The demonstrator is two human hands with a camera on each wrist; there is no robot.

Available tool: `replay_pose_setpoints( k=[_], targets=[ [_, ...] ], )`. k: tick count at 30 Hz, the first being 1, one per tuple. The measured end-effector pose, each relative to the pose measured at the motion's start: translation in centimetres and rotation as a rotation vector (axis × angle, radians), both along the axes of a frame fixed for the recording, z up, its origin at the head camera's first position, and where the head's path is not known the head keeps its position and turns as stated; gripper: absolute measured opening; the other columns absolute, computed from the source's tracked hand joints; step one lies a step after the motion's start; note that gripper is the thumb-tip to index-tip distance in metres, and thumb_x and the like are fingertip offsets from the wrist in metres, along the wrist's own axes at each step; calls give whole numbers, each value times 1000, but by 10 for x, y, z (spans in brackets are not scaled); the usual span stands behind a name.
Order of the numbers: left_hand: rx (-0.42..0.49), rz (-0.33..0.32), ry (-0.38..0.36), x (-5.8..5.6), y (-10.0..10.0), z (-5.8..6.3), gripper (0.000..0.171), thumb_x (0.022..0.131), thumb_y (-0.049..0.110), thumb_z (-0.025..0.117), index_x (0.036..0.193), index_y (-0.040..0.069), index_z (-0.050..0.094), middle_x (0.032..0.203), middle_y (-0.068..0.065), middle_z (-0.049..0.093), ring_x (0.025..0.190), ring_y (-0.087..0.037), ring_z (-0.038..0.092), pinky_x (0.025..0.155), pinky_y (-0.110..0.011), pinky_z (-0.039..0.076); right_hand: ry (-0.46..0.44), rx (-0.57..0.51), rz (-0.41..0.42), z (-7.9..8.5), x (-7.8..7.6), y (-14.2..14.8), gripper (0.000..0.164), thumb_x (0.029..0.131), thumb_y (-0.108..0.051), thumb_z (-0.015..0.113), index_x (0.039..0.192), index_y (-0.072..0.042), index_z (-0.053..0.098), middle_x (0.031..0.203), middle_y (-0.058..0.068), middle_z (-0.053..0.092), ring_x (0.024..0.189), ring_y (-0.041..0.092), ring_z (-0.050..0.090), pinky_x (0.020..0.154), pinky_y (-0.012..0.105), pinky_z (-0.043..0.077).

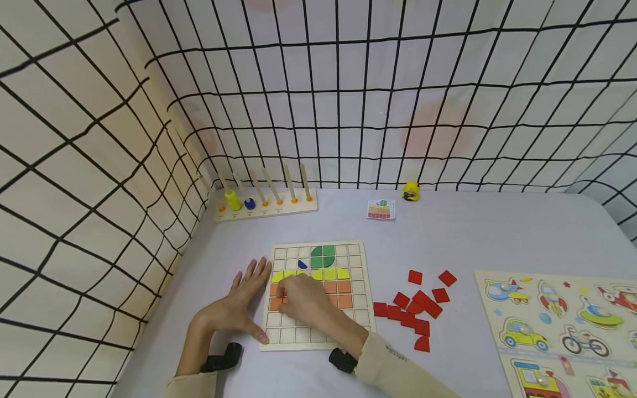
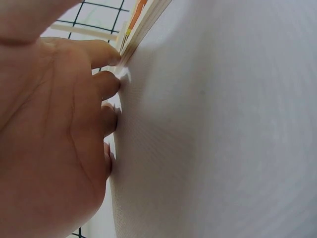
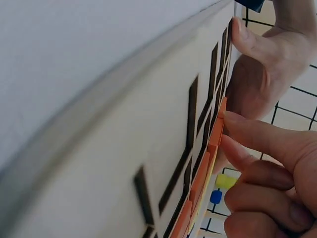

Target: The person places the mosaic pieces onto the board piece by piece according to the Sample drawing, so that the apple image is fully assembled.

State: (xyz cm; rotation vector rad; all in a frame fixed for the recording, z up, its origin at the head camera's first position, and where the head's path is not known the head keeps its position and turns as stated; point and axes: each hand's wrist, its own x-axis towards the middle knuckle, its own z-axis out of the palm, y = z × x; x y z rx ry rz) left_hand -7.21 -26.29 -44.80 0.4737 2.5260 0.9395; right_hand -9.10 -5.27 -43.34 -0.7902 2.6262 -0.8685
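Observation:
A wooden grid board (image 1: pixel 293 336) lies on the table, with orange square tiles (image 1: pixel 344 301), yellow tiles (image 1: pixel 329 273), green tiles (image 1: pixel 323 256) and one small blue piece (image 1: pixel 302 265) on it. My left hand (image 1: pixel 234 307) rests spread along the board's left edge, its thumb at the near left corner. Over the orange rows is my right hand (image 1: pixel 306 301). In the right wrist view its thumb and index finger pinch an orange square tile (image 3: pixel 222 106) at the board's surface. The right hand hides several cells in the head view.
Loose red tiles (image 1: pixel 422 301) lie right of the board. A picture puzzle board (image 1: pixel 557 337) is at the far right. Behind stand a peg rack (image 1: pixel 293 208) with a few beads, a small pattern card (image 1: pixel 381 209) and a yellow toy duck (image 1: pixel 411 191). Black netting (image 1: pixel 338 91) surrounds the table.

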Motion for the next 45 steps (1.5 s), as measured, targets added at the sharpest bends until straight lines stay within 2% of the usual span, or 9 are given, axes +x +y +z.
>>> replay_pose_setpoints(
  k=[9, 14, 18, 20, 23, 26, 32, 39, 45],
  targets=[
    [3, -4, -5, 0, 1, 2, 152, 55, 36, 102, 166, 2, 4, 173, -21, -10, 158, -45, -20, 123, -72, -14, 34, -57, -35, -3, 1, 0, 14, 80, -14, 88, 94, -12, 84, 88, -2, 81, 65, 1, 57, 50, 14, 43],
    [-2, 2, -5, 0, 1, 3, 153, 54, 36, 102, 166, 2, 3, 173, -21, -10, 158, -45, -20, 124, -71, -14, 3, -110, -22, 1, -3, 15, 17, 85, -18, 84, 101, -12, 84, 88, -2, 80, 58, 0, 50, 48, 15, 37],
    [-9, 6, -5, -1, 3, 1, 154, 53, 37, 102, 166, 3, 3, 173, -22, -10, 158, -45, -20, 124, -71, -14, -33, -156, -71, 10, -9, 50, 18, 89, -20, 81, 105, -12, 83, 70, -3, 68, 57, 5, 47, 50, 18, 33],
    [-11, 8, -7, -1, 3, 1, 155, 53, 38, 103, 166, 3, 2, 173, -21, -11, 159, -44, -21, 124, -70, -14, -47, -155, -122, 14, -13, 74, 18, 89, -20, 81, 105, -13, 83, 59, -4, 54, 55, 8, 44, 50, 19, 30],
    [-14, 11, -11, -1, 4, 0, 157, 51, 38, 103, 166, 4, 1, 173, -20, -12, 159, -43, -21, 125, -69, -14, -85, -122, -210, 19, -21, 114, 19, 89, -19, 82, 107, -13, 82, 54, -3, 42, 50, 12, 40, 48, 20, 26],
    [-13, 13, -13, -1, 5, 0, 157, 51, 38, 103, 166, 4, 1, 174, -19, -12, 159, -43, -21, 125, -69, -14, -133, -54, -267, 18, -29, 156, 22, 88, -19, 81, 109, -12, 80, 54, -2, 40, 48, 13, 37, 46, 19, 28],
    [-19, 11, -8, -2, 3, -1, 157, 51, 39, 102, 166, 6, 1, 174, -18, -11, 159, -42, -20, 125, -69, -13, -251, 32, -255, 8, -34, 214, 23, 81, -16, 85, 101, -11, 77, 58, 0, 46, 52, 14, 43, 50, 22, 37],
    [-5, 15, -18, -2, 2, -2, 157, 51, 39, 102, 166, 6, 1, 174, -17, -12, 159, -41, -21, 125, -68, -14, -323, 38, -221, 7, -34, 226, 20, 77, -16, 88, 89, -10, 73, 58, 0, 49, 53, 14, 46, 49, 21, 39],
    [0, 19, -20, -2, 2, -2, 158, 50, 38, 103, 166, 6, 1, 174, -17, -11, 160, -41, -21, 125, -68, -14, -338, -4, -215, 4, -35, 221, 19, 80, -14, 87, 95, -10, 75, 56, -1, 47, 51, 13, 42, 48, 20, 33]
  ],
)
